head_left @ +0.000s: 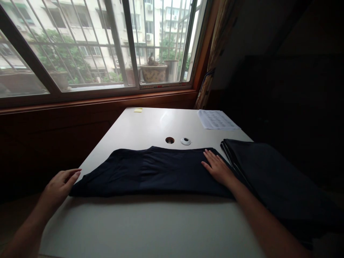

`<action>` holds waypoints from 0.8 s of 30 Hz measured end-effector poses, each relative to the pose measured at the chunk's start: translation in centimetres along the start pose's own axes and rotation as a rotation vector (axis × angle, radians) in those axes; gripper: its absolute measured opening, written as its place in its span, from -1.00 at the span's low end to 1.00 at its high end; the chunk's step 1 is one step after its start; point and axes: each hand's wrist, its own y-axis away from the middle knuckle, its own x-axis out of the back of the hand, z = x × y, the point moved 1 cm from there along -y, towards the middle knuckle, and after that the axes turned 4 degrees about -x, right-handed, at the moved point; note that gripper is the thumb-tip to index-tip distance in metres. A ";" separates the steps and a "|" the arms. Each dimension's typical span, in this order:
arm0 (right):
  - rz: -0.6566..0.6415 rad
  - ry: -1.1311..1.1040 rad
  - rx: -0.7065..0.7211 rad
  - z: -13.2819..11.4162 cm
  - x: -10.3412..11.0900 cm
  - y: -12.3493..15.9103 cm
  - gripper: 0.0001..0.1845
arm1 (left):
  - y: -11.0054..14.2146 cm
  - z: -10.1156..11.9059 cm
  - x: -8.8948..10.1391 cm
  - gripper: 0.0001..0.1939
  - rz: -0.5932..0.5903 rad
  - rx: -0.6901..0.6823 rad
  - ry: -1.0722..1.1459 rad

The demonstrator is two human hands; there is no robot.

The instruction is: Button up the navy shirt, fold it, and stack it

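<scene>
A dark navy garment (pixel 161 172), folded into a long flat strip, lies across the white table. Its exact kind cannot be made out. It narrows toward the left end, and wrinkles run across its middle. My right hand (pixel 219 168) rests flat on its right part, fingers spread. At the opposite end, my left hand (pixel 61 182) hovers by the narrow tip and the table's left edge. Its index finger is stretched out with the thumb a little apart, and no cloth shows between them.
More folded dark cloth (pixel 268 172) lies on the right, partly behind my right arm. Printed sheets (pixel 219 120) and a yellow sticky note (pixel 138 110) are at the far edge of the table (pixel 150 225). A cable hole (pixel 170 140) has its round cover (pixel 185 141) beside it. A barred window (pixel 107 46) stands beyond.
</scene>
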 end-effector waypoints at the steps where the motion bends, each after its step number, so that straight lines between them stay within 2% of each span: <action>1: 0.000 0.002 -0.001 0.0 -0.1 0.0 -0.27 | 0.0 -0.6 0.2 -0.42 -0.066 0.048 0.021; 3: 0.000 0.002 0.001 0.2 -0.2 0.0 -0.26 | -0.1 -1.3 0.2 -0.41 -0.182 0.107 0.089; 5: 0.008 -0.007 0.007 0.3 -0.2 -0.1 -0.27 | 0.0 -1.3 0.2 -0.39 -0.242 0.154 0.165; 8: 0.023 -0.022 0.018 0.4 -0.2 -0.1 -0.28 | 0.2 -0.9 0.4 -0.33 -0.254 0.188 0.283; 14: 0.028 -0.023 0.015 0.1 0.0 0.1 -0.30 | -0.1 -0.8 0.9 -0.27 -0.287 0.140 0.433; 19: 0.029 -0.013 0.012 -0.1 0.1 0.2 -0.30 | -0.7 -0.2 0.1 -0.30 -0.290 0.128 0.420; 24: 0.034 -0.018 0.021 0.0 -0.1 0.2 -0.30 | -1.0 -0.7 -1.5 -0.33 -0.246 0.110 0.259</action>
